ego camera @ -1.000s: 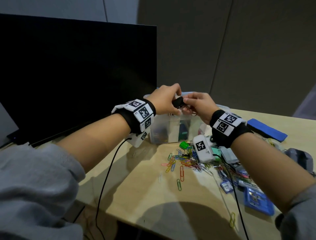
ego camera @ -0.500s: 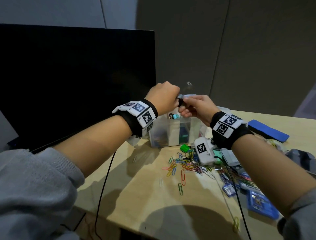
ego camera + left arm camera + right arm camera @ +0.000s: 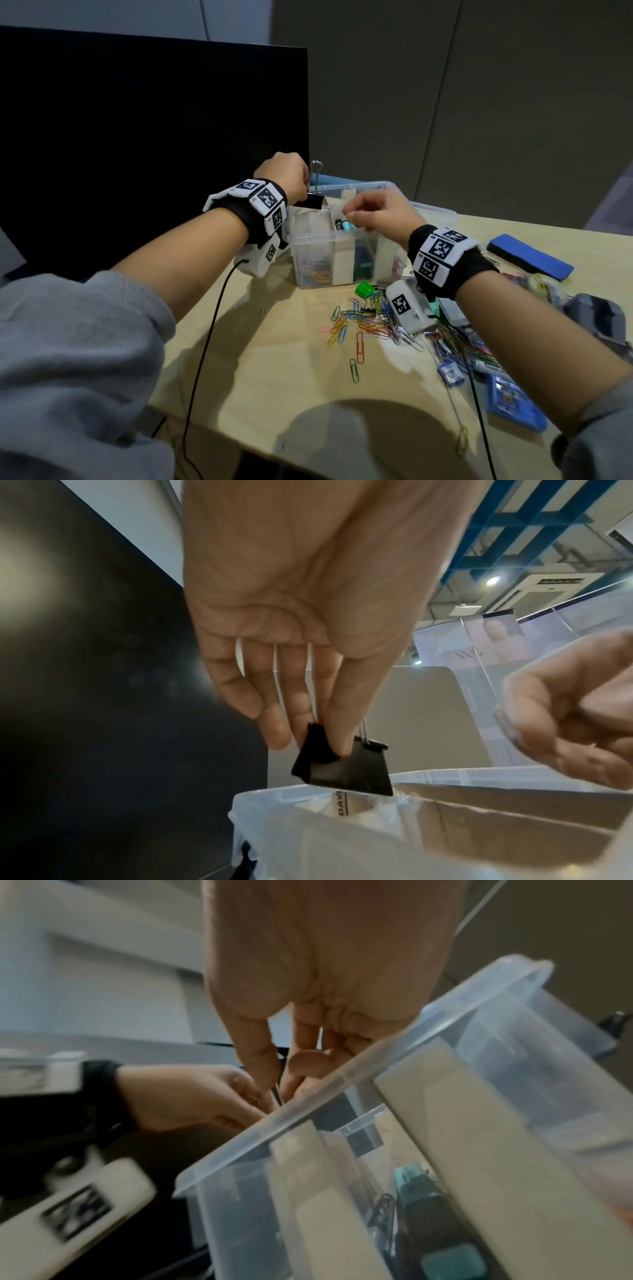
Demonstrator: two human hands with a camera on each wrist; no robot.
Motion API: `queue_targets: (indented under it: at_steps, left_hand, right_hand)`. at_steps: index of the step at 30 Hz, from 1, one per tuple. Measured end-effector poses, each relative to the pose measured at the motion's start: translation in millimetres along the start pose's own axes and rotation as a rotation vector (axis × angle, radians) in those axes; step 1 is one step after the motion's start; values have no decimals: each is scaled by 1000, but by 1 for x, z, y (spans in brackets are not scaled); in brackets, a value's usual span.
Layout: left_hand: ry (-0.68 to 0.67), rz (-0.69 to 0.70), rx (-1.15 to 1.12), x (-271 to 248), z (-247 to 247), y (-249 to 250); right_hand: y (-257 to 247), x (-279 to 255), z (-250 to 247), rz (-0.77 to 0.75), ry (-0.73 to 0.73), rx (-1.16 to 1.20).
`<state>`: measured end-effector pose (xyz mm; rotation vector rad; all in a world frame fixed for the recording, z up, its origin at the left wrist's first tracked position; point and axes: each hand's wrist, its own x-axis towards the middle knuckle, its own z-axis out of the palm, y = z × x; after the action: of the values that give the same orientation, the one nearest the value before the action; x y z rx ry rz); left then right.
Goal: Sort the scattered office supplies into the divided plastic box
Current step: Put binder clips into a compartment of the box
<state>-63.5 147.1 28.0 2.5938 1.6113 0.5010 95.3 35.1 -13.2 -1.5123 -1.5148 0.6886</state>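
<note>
Change: a second ago both hands met on the binder clip (image 3: 344,764); now only the left hand (image 3: 286,178) pinches it.
Clip: just above the box's (image 3: 310,240) far-left compartment, handle upright.
Right hand (image 3: 375,214): drawn back over the box, fingers loosely curled, empty.
Meaning: drop looks imminent.
Left over: paper clips (image 3: 363,320) on the worktop (image 3: 274,359) before the box.
</note>
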Motion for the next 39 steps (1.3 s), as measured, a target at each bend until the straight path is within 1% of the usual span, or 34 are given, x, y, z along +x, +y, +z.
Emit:
queue_targets:
  at_steps: [4,6,7,9,10,11,13,16,19,23,24,25,27,28,29,30,32,33,34,35,36,37,38,39]
  left_hand:
    - [-28,-60,60,7,4,-1]
    - [-28,-71,60,9,5,-2]
    - [-19,-76,54,10,5,-2]
    - [-3,-90,34,11,5,-3]
    - [-6,-94,28,11,4,-3]
    - [-22,-93,29,11,4,-2]
    - [-86,-83,23,10,3,-1]
    - [-200,-57,-49,8,4,0]
    - [-192,-41,-117,3,4,3]
    - [-167,-32,-115,-9,5,5]
    - [-147,-25,-103,-14,7,6]
    - [-122,-15,-87,-19,9,8]
    - [-104,4,-54,-32,15,13]
    - [-117,9,-47,-38,19,14]
    - [-138,11,-50,-44,25,15]
    - [-160,10,-61,-49,30,14]
    - [-173,-16,-97,-54,40,12]
    - [-162,-49,-128,-54,44,11]
    - [-146,-93,-173,-53,47,12]
    - [-132,-144,-227,-51,48,13]
    - [-124,-194,-279,-48,49,15]
    - [-121,-232,-315,-46,49,18]
    - [-120,-252,-315,-45,50,20]
    - [-120,-254,-269,-45,50,22]
  right_hand:
    - [-3,-4,-3,-174,-96,-238]
    - [0,-5,-6,-255,-114,-440]
    - [3,-6,-8,-282,-116,-580]
    - [12,-8,-10,-282,-135,-867]
    - [17,-8,-11,-269,-148,-957]
    - [21,-10,-11,-263,-157,-997]
    - [23,-12,-11,-259,-170,-1010]
    - [20,-11,-10,-240,-201,-1009]
    - [22,-10,-10,-241,-202,-989]
    - [25,-9,-10,-264,-193,-1009]
    - [26,-9,-11,-275,-190,-973]
    - [27,-9,-13,-297,-170,-889]
    - [31,-14,-18,-350,-60,-599]
    - [34,-18,-22,-372,30,-466]
    - [36,-23,-25,-383,120,-381]
    - [39,-28,-27,-395,192,-357]
    - [41,-37,-31,-466,274,-465]
    - [42,-40,-32,-507,265,-564]
    - [42,-43,-32,-538,216,-668]
    - [42,-45,-31,-542,131,-774]
    - [40,-46,-29,-512,26,-893]
    - [38,-46,-25,-439,-84,-1023]
    - [36,-47,-21,-349,-180,-1142]
    - [33,-47,-18,-267,-246,-1219]
